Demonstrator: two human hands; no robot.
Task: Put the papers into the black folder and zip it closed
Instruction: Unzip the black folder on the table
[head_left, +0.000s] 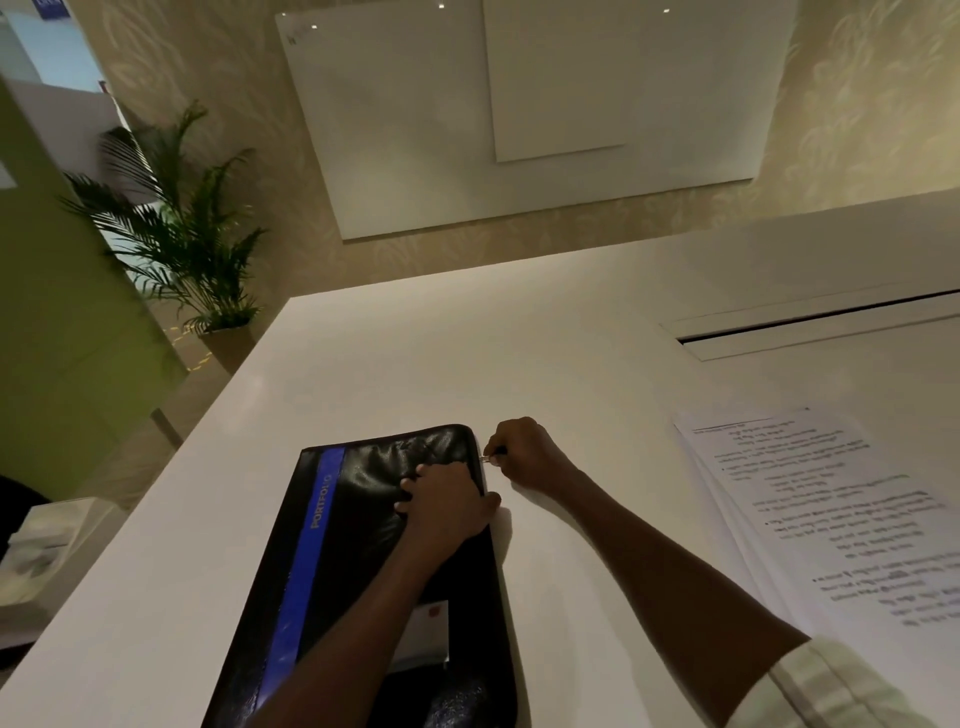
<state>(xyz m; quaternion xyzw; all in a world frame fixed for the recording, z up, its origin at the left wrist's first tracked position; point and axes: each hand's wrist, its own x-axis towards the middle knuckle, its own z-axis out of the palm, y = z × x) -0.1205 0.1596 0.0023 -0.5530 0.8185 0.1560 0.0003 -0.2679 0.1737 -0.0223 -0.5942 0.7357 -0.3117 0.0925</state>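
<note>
Black folder (363, 545) lies flat on the white table (363, 364), blue stripe along it reading "PORTFOLIO". Left hand (447, 506) presses down on the folder's far right part, fingers spread. Right hand (524, 457), just beside the folder's far right corner, pinches the zip pull (487, 458). Papers (831, 519) with printed text, too blurred to read, lie well right of the folder.

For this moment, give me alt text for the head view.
A person's right hand pinches the zipper pull at the far right corner of a black folder on a white table while the left hand presses its cover. Printed papers lie to the right.
</note>
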